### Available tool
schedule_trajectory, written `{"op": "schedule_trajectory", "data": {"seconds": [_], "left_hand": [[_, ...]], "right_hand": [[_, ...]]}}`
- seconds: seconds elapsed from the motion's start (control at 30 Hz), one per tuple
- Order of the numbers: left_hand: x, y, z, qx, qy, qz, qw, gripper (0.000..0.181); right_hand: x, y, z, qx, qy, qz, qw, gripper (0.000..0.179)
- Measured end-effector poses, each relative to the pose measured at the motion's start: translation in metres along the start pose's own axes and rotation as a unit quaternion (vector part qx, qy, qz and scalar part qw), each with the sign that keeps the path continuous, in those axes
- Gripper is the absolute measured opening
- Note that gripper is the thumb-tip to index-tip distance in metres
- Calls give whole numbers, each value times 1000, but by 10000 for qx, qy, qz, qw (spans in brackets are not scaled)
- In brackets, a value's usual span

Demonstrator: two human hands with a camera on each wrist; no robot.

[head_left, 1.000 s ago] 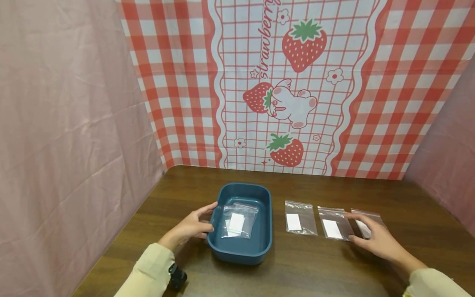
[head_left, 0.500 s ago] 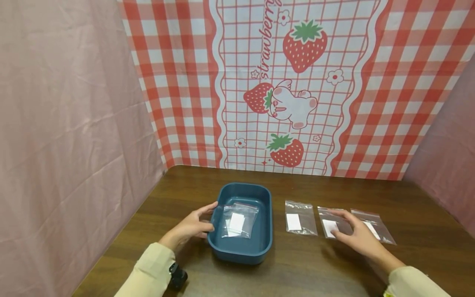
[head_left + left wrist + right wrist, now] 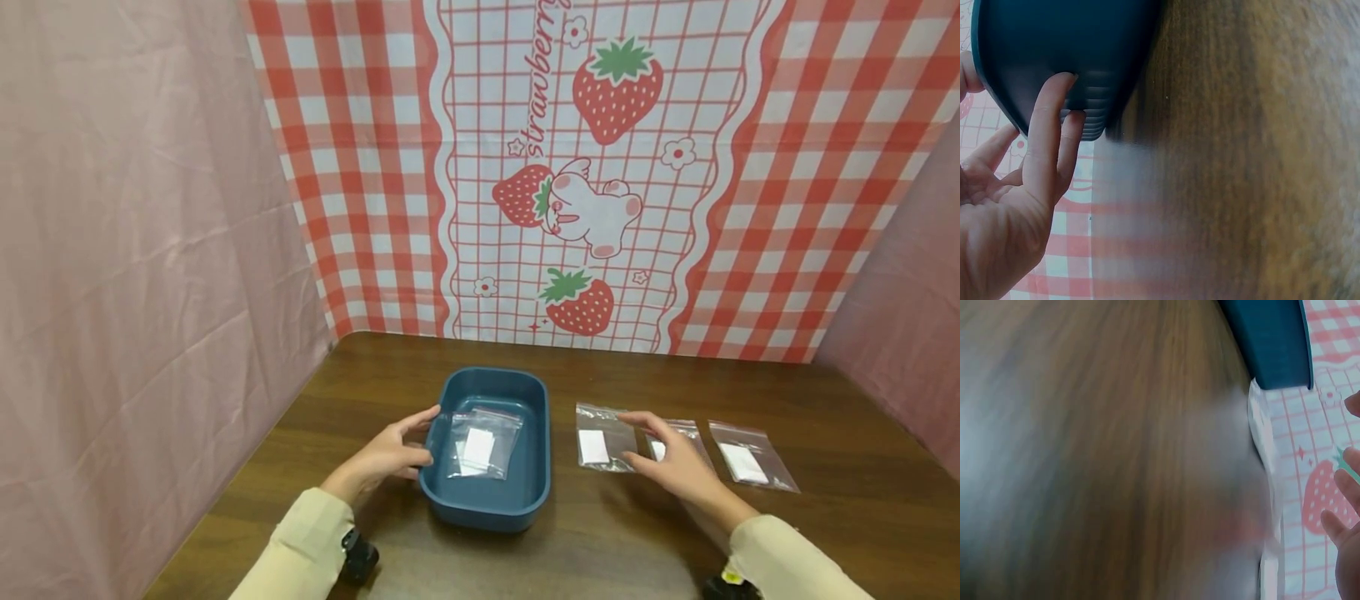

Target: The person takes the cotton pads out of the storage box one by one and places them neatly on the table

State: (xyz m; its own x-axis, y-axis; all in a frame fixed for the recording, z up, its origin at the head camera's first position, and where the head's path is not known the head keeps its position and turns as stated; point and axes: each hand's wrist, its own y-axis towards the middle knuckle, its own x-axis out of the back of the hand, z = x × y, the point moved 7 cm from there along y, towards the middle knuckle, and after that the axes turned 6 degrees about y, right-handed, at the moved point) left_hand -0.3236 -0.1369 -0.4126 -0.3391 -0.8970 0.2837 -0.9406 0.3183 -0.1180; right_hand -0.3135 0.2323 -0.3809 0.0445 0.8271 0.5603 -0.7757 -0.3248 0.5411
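On the table stands a blue plastic bin point(image 3: 483, 510) with overlapping clear zip bags point(image 3: 483, 446) inside, white cards showing in them. My left hand point(image 3: 386, 454) touches the bin's left side; the left wrist view has its extended fingers point(image 3: 1044, 137) against the outer wall. Three more zip bags, each with a white card, lie in a row right of the bin. Over the middle bag point(image 3: 684, 430) is my right hand point(image 3: 678, 467), thumb and forefinger spread apart, fingertips overlapping the right edge of the nearest bag point(image 3: 596, 446). The farthest-right bag point(image 3: 750, 458) lies uncovered.
The brown wooden table point(image 3: 600, 550) ends at a strawberry-print checked cloth point(image 3: 570, 167) hung behind. Pink fabric point(image 3: 150, 250) hangs at the left and right sides. Dark wrist cameras are strapped near both cuffs.
My right hand has moved left along the row, from between the right and middle bags to the bag nearest the bin. The left hand and the bin have stayed put.
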Motion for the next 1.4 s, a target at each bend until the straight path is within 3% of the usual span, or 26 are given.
{"op": "schedule_trajectory", "data": {"seconds": [0.37,0.63,0.87,1.1,1.4], "left_hand": [[-3,0,-2,-223,-178,189,9994,76],[-1,0,-4,-258,-133,197,9994,77],[0,1,-2,-256,-139,193,9994,77],[-1,0,-2,-291,-154,193,9993,77],[0,0,-2,-274,-115,150,9994,77]], "right_hand": [[-34,22,12,99,488,-12,9988,45],[-44,40,54,353,951,40,9948,42],[-59,58,34,156,1063,118,9941,42],[-65,72,70,-136,1290,369,9909,40],[-87,93,53,-106,1340,535,9895,42]]}}
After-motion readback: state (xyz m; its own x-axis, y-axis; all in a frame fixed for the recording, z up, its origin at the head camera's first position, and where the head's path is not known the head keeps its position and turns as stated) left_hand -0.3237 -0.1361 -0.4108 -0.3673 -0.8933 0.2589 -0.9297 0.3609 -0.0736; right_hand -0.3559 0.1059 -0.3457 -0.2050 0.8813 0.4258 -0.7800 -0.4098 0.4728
